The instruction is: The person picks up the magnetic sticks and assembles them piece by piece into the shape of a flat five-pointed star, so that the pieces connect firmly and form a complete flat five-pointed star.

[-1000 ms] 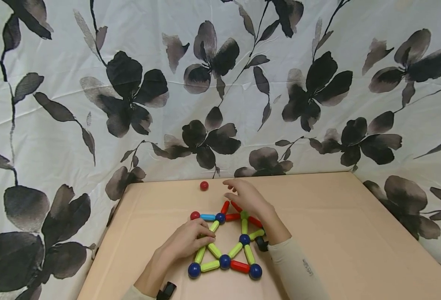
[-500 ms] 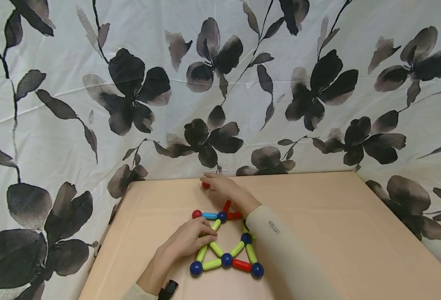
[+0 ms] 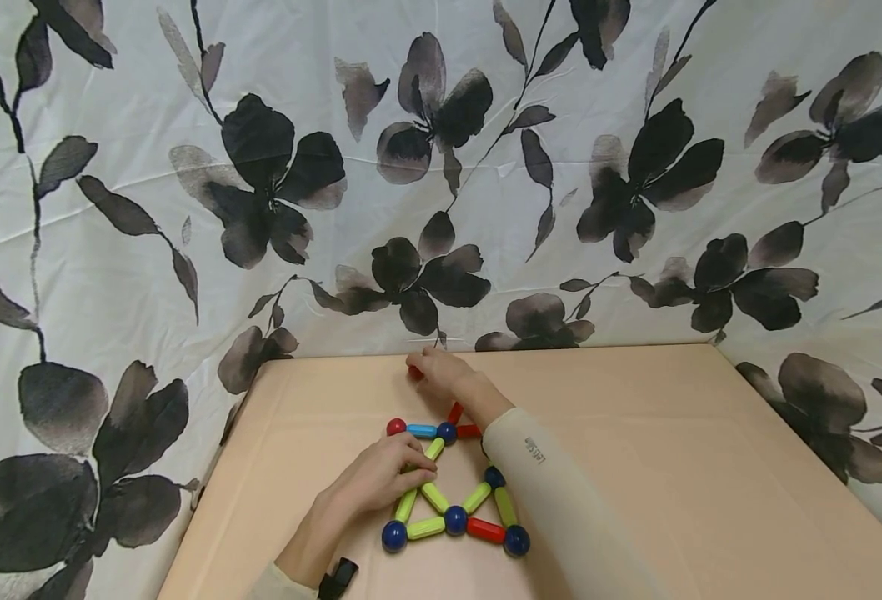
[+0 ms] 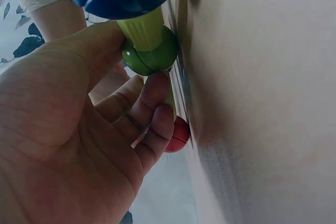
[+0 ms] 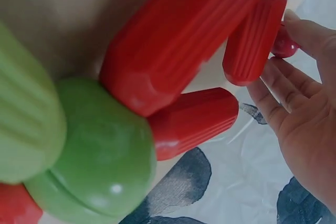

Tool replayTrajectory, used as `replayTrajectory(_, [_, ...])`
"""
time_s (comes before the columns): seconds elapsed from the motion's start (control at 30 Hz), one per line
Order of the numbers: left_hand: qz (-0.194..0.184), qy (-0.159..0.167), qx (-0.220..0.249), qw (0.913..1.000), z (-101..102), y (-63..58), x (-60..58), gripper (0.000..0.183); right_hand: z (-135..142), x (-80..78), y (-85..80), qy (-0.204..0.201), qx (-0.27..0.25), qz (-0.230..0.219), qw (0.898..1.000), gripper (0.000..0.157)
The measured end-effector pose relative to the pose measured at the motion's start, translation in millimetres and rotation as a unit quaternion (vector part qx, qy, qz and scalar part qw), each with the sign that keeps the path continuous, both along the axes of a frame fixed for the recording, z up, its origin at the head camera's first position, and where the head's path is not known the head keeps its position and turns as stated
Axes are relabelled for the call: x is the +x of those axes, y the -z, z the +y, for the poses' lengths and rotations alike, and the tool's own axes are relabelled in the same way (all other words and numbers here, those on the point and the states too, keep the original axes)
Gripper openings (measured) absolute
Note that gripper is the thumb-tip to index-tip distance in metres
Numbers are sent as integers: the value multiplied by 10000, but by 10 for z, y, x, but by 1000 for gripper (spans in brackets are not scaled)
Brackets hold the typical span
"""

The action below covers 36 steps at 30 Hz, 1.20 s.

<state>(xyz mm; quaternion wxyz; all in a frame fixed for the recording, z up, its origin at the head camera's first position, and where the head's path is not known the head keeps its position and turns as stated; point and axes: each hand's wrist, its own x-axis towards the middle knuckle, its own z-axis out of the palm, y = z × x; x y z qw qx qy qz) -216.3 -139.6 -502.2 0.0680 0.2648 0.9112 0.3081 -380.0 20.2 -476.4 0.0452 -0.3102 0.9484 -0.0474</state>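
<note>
A magnetic building-set frame of yellow-green rods (image 3: 426, 527), red rods (image 3: 486, 531) and dark blue balls (image 3: 455, 520) lies on the board. My left hand (image 3: 377, 475) is at its left side, thumb and fingers around a green ball (image 4: 152, 56), which the head view hides. Beyond the frame, near the board's far edge, my right hand (image 3: 444, 375) pinches a loose red ball (image 5: 285, 45) between thumb and fingers; only a sliver shows in the head view. A light blue rod (image 3: 422, 431) joins another red ball (image 3: 396, 427) to the frame's back corner.
The right sleeve (image 3: 553, 475) covers the frame's right side in the head view. Close to the right wrist camera are a second green ball (image 5: 100, 140) and attached red rods (image 5: 197, 119). A floral cloth (image 3: 426, 167) hangs behind the tan board (image 3: 636, 400).
From above the frame's back corner, my right hand has reached left and away to the loose red ball, and its fingers have closed around it. My left hand stays on the frame.
</note>
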Motion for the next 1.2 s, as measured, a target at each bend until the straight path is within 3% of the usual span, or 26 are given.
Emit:
replayTrajectory(0.37, [32, 9, 17, 10000, 0, 22, -12, 17, -6, 50, 1, -126, 406, -149, 9990, 23])
replayTrajectory(0.53, [16, -31, -42, 10000, 16, 17, -6, 18, 153, 50, -54, -32, -408, -527, 9978, 23])
replayTrajectory(0.77, [-205, -138, -99, 9996, 18, 8, -18, 22, 563, 61, -206, 600, -1464, -1493, 9760, 34])
replayTrajectory(0.9, [-226, -128, -76, 9996, 8, 12, -19, 22, 746, 77, -221, 675, -1408, -1707, 9729, 33])
replayTrajectory(1.07, [-221, -99, -44, 9997, 5, 24, -27, 22, 861, 67, -165, 365, -979, -1685, 9802, 21])
replayTrajectory(1.2, [-210, -69, -13, 9998, 8, 27, -30, 22, 901, 43, -117, 229, -932, -1816, 9787, 15])
